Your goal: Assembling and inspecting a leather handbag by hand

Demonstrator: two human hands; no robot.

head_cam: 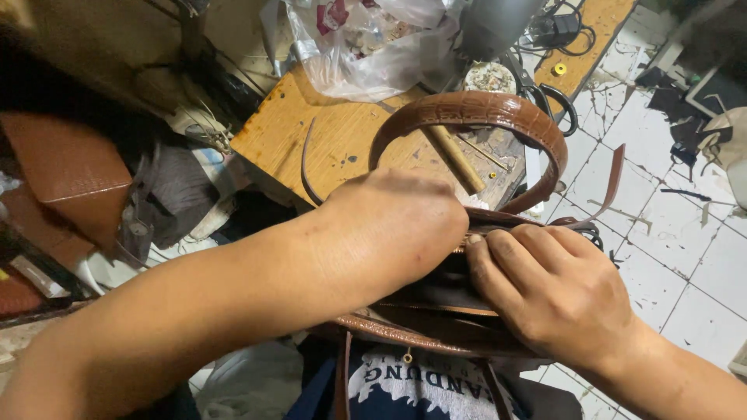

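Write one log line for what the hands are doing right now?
left hand: pressed on brown bag top | right hand: fingers on bag opening | handle: upright | behind: wooden table

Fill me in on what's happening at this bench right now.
A person is working with both hands on a brown leather handbag held in their lap. The left hand presses down on the top of the bag, while the right hand pinches along its top edge, fingertips close to the left hand. The bag's curved handle stands up behind the hands. Beyond it is a wooden table with a clear plastic bag on it.
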